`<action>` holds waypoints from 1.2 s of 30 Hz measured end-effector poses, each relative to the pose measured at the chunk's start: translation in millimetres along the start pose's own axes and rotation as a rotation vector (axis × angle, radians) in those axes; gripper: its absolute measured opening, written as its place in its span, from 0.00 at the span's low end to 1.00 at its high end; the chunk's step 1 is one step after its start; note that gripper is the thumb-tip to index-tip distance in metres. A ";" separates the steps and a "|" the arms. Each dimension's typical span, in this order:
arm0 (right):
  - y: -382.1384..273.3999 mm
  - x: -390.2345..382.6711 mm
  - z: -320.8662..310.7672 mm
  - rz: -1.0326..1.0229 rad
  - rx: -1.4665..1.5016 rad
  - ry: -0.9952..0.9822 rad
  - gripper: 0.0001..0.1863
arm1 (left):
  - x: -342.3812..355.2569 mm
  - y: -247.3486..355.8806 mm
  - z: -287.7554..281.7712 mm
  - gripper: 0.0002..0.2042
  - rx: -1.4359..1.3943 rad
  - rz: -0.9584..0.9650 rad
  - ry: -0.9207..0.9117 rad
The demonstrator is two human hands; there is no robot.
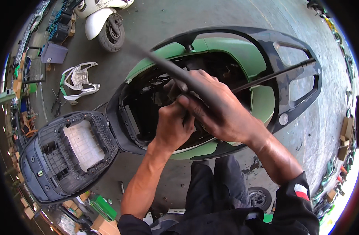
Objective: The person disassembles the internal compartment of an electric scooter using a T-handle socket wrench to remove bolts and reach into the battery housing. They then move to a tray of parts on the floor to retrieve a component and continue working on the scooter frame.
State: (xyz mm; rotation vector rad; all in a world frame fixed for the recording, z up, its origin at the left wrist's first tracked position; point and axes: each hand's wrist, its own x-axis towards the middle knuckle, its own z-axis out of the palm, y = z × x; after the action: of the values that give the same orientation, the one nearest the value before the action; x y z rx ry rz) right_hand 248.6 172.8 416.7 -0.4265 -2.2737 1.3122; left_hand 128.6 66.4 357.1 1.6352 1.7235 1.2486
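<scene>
Both my hands meet over the open underseat compartment (148, 113) of a green scooter (255, 58). My right hand (220, 107) is closed around a dark bar (179, 72), whose near part is blurred and points to the upper left. A thin black rod (273, 76) runs from behind that hand across the rear rack; I cannot tell whether it belongs to the bar. My left hand (173, 123) is curled with its thumb against the right hand's fingers. Whatever sits between its fingers is hidden.
The scooter's seat (42, 156) is flipped open to the left, underside up. On the floor beyond lie a white-and-green body panel (79, 82) and a purple-grey bin (54, 53). A white scooter's front wheel (111, 35) stands at the far side. Cardboard boxes (346, 135) are at right.
</scene>
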 end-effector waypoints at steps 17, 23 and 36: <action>-9.6 2.2 6.1 -0.076 -0.011 -0.013 0.11 | -10.6 8.8 -10.7 0.27 0.393 -0.145 -0.021; -10.6 1.1 4.8 -0.096 -0.026 0.015 0.11 | -18.1 6.7 -14.9 0.23 0.056 -0.127 0.012; -8.3 -1.2 9.9 -0.114 0.024 0.033 0.11 | -12.1 12.0 -18.9 0.18 0.228 -0.159 -0.039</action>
State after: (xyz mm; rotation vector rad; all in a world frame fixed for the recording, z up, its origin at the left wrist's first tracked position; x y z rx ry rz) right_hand 243.9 161.0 419.4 -0.3031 -2.2189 1.2648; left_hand 121.9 47.9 373.3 1.5958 1.9886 0.9702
